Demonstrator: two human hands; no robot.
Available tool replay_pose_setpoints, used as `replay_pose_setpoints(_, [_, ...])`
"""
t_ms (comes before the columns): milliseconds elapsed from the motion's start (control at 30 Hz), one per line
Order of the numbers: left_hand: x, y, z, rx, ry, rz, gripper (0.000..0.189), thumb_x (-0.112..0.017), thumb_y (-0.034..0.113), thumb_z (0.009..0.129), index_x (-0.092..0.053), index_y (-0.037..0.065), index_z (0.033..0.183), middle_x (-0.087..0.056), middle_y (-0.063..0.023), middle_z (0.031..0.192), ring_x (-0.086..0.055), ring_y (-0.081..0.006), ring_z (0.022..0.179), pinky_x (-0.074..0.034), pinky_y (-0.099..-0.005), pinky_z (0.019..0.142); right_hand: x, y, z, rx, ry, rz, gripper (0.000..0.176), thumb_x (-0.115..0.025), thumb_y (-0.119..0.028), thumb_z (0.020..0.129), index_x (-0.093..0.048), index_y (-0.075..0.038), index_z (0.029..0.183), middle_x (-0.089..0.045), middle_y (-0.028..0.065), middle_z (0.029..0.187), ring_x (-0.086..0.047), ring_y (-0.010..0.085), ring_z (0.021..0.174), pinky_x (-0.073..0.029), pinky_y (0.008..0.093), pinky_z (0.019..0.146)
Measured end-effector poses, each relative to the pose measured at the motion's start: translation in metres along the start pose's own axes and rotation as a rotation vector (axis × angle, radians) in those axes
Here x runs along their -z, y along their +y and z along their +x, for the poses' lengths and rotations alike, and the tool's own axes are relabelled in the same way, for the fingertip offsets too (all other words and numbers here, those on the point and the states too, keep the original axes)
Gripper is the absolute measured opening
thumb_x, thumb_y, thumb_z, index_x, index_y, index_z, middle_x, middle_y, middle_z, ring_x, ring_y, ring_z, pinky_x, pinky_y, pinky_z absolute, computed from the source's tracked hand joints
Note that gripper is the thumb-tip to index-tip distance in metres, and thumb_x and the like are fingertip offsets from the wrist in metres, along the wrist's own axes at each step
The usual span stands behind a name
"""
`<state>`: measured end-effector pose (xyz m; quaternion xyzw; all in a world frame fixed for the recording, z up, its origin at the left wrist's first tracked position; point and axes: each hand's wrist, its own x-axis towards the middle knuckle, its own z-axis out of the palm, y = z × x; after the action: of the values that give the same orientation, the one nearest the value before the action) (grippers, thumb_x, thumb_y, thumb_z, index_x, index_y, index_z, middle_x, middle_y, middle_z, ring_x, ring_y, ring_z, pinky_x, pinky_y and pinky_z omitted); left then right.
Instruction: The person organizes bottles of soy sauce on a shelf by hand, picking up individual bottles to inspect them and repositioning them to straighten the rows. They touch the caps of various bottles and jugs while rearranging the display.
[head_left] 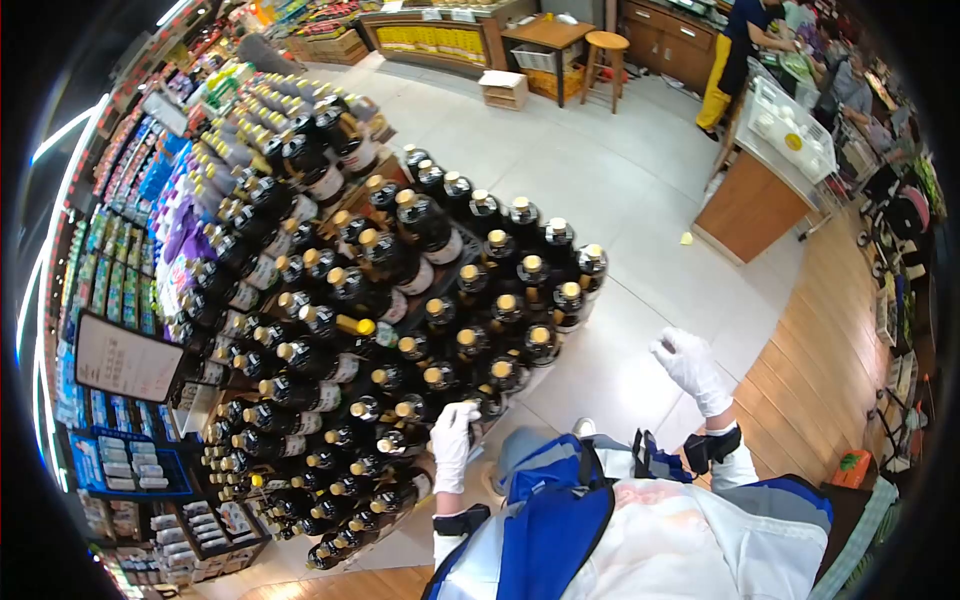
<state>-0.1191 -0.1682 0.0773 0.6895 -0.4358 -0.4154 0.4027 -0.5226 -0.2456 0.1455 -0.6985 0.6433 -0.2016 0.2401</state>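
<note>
My left hand [453, 446], in a white glove, is at the near edge of a big display of dark bottles [468, 345] with gold caps. Its fingers are bent around the top of a dark bottle [487, 403] in the edge row, partly hiding it. Over the pale floor, to the right of the display, my right hand [692, 370] is raised, also gloved in white. Its fingers are loosely curled and apart, with nothing visible between them. One bottle with a yellow cap [366, 327] stands out among the gold-capped ones.
A sign board [128, 357] stands at the left of the display, before shelves of packaged goods [110, 270]. A wooden counter [752, 205] with a white crate is at the right; a person [728, 65] stands behind it. A stool [606, 60] and table [548, 32] are farther back.
</note>
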Motion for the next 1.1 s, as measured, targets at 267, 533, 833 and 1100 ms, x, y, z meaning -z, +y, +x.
replay_pose_setpoints(267, [-0.150,0.069,0.049,0.197,-0.235,0.261,0.047,-0.064,0.047,0.093,-0.069,0.007,0.069,-0.058,-0.0028,0.057,-0.054,-0.0108,0.055,-0.042,-0.0287,0.056,0.031,0.091,0.065,0.043,-0.249,-0.045,0.033,-0.060,-0.037,0.092,-0.067,-0.005,0.092,-0.068,0.0228,0.089,-0.067,0.0400,0.086,-0.053,0.0468,0.076])
replay_pose_setpoints(533, [-0.250,0.095,0.156,0.207,0.010,0.170,0.049,-0.056,0.043,0.100,-0.070,0.006,0.071,-0.063,-0.0058,0.059,-0.060,-0.0154,0.055,-0.047,-0.0311,0.058,0.069,0.139,0.258,0.254,-0.447,-0.209,0.036,-0.055,-0.037,0.095,-0.067,-0.004,0.089,-0.068,0.0214,0.086,-0.066,0.0405,0.086,-0.052,0.0481,0.077])
replay_pose_setpoints(833, [-0.341,0.165,0.263,0.191,0.180,0.214,0.039,-0.057,0.040,0.101,-0.072,0.006,0.090,-0.071,-0.0062,0.074,-0.066,-0.0180,0.071,-0.050,-0.0312,0.069,0.117,0.187,0.435,0.374,-0.599,-0.242,0.037,-0.055,-0.038,0.095,-0.066,-0.003,0.094,-0.069,0.0213,0.088,-0.066,0.0414,0.088,-0.051,0.0496,0.080])
replay_pose_setpoints(1100, [-0.372,0.172,0.314,0.423,0.391,0.128,0.038,-0.055,0.040,0.101,-0.070,0.007,0.091,-0.073,-0.0080,0.081,-0.070,-0.0233,0.075,-0.051,-0.0367,0.069,0.097,0.193,0.603,0.571,-0.825,-0.264,0.034,-0.058,-0.036,0.094,-0.069,-0.004,0.097,-0.070,0.0206,0.085,-0.067,0.0404,0.085,-0.053,0.0488,0.077])
